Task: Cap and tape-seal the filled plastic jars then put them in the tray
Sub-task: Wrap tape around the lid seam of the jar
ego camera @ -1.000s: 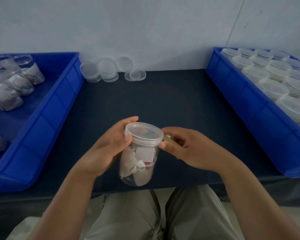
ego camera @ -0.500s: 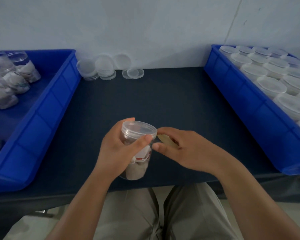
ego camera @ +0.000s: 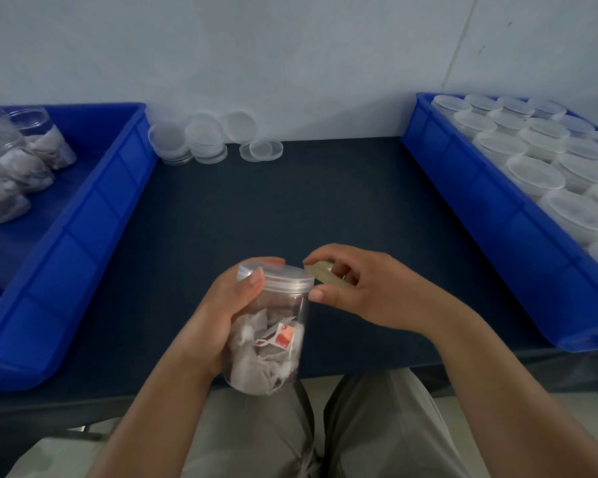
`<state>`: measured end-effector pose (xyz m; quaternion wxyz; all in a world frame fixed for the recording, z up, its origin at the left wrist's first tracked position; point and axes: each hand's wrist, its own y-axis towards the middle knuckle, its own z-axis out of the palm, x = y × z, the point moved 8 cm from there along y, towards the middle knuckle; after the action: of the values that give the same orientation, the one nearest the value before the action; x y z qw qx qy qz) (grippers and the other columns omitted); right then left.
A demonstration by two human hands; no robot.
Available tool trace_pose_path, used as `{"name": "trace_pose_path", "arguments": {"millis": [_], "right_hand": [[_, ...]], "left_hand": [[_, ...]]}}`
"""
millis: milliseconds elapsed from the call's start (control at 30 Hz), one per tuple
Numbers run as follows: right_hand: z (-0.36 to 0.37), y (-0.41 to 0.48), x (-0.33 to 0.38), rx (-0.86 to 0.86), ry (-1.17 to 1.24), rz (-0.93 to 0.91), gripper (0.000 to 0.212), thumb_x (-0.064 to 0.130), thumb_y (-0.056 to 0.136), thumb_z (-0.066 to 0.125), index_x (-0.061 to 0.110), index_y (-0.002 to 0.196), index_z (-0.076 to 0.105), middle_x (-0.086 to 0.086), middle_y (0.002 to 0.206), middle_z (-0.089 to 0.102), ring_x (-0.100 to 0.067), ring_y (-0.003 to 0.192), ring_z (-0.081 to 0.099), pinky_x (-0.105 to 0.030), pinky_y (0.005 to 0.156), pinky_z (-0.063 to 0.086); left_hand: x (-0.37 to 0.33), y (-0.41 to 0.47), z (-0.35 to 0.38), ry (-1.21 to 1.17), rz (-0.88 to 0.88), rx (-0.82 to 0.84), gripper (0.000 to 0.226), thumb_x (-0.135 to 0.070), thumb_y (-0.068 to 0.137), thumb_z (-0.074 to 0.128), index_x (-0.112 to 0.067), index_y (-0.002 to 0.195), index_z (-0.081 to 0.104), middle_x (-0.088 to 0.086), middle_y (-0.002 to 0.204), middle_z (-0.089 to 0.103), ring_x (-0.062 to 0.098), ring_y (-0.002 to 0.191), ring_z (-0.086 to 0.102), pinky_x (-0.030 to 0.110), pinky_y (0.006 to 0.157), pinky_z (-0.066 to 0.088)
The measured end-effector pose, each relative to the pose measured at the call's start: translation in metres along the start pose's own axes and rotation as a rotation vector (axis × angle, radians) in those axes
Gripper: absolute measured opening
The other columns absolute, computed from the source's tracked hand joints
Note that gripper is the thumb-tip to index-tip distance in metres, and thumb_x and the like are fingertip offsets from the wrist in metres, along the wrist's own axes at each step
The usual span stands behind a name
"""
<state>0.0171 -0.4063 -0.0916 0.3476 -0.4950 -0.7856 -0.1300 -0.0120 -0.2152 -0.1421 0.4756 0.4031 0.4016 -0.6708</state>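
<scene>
Head cam: I see the left hand (ego camera: 221,312) curled round the capped jar (ego camera: 273,343), w/ tea bags inside, held over the front edge of the bench (ego camera: 290,201). The right hand (ego camera: 363,291) pinches yellowish tape (ego camera: 320,272) just beside the lid (ego camera: 287,281). The right tray (ego camera: 480,201) holds capped jars; spare lids (ego camera: 204,139) lie at the back.

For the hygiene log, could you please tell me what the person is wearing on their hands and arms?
Nothing: the left hand and right hand are bare, with no gloves, rings or watch visible. The left arm and right arm are bare too, with no sleeves in view. Light grey-beige trousers cover the lap.
</scene>
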Motion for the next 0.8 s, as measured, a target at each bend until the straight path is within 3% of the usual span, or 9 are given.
{"name": "trace_pose_path", "arguments": {"millis": [167,267,333,433,500,600,667,800], "right_hand": [[0.003,0.007,0.014,0.068,0.096,-0.086,0.052,0.084,0.086,0.053,0.058,0.131,0.055,0.033,0.113,0.064,0.003,0.099,0.062,-0.014,0.074,0.045],[0.001,0.005,0.018,0.077,0.124,-0.096,0.048,0.081,0.089,0.054,0.059,0.131,0.057,0.03,0.108,0.065,0.001,0.092,0.062,-0.011,0.071,0.046],[-0.002,0.003,0.017,0.051,0.147,-0.09,0.045,0.08,0.09,0.055,0.059,0.13,0.059,0.031,0.102,0.066,0.002,0.087,0.061,-0.01,0.069,0.046],[-0.007,0.003,0.012,-0.039,0.149,-0.041,0.046,0.083,0.088,0.056,0.059,0.128,0.061,0.038,0.101,0.064,0.009,0.09,0.06,-0.012,0.067,0.045],[-0.007,0.003,0.008,-0.078,0.14,-0.007,0.048,0.085,0.086,0.057,0.06,0.127,0.061,0.038,0.105,0.064,0.008,0.094,0.06,-0.019,0.074,0.045],[-0.001,0.002,0.009,-0.105,0.16,0.006,0.049,0.09,0.083,0.053,0.063,0.122,0.061,0.033,0.108,0.068,0.005,0.096,0.064,-0.025,0.075,0.05],[0.001,0.001,0.012,-0.138,0.15,0.0,0.049,0.089,0.084,0.052,0.059,0.121,0.063,0.034,0.11,0.068,0.008,0.098,0.064,-0.025,0.075,0.05],[0.003,0.0,0.011,-0.129,0.115,0.011,0.048,0.085,0.087,0.055,0.054,0.122,0.062,0.03,0.109,0.069,0.006,0.098,0.065,-0.026,0.077,0.052]], "left_hand": [[-0.003,0.009,0.009,0.002,0.059,0.134,0.08,-0.066,0.084,0.081,-0.009,0.139,0.064,0.025,0.127,0.066,0.036,0.104,0.068,0.047,0.086,0.058],[-0.009,0.011,0.009,0.111,0.109,0.135,0.082,-0.067,0.087,0.077,-0.013,0.146,0.059,0.022,0.133,0.067,0.035,0.112,0.07,0.044,0.088,0.058],[-0.02,0.01,0.005,0.242,0.16,0.057,0.082,-0.073,0.088,0.072,-0.026,0.153,0.055,0.014,0.139,0.068,0.032,0.122,0.07,0.042,0.094,0.06],[-0.034,0.007,0.004,0.483,0.231,-0.066,0.075,-0.092,0.084,0.053,-0.058,0.151,0.044,-0.022,0.138,0.064,0.006,0.123,0.068,0.036,0.097,0.057],[-0.036,0.006,0.012,0.611,0.225,-0.091,0.075,-0.095,0.081,0.047,-0.063,0.148,0.04,-0.029,0.137,0.06,-0.007,0.121,0.063,0.027,0.096,0.054],[-0.038,0.003,0.018,0.698,0.262,-0.206,0.09,-0.086,0.07,0.065,-0.062,0.15,0.033,-0.042,0.129,0.055,-0.016,0.117,0.058,0.011,0.081,0.054],[-0.037,-0.001,0.019,0.677,0.279,-0.25,0.09,-0.085,0.07,0.066,-0.069,0.148,0.026,-0.056,0.12,0.05,-0.022,0.113,0.057,0.008,0.075,0.053],[-0.03,-0.002,0.02,0.608,0.234,-0.269,0.071,-0.086,0.073,0.061,-0.066,0.138,0.04,-0.048,0.121,0.057,-0.015,0.108,0.065,0.01,0.072,0.056]]}}
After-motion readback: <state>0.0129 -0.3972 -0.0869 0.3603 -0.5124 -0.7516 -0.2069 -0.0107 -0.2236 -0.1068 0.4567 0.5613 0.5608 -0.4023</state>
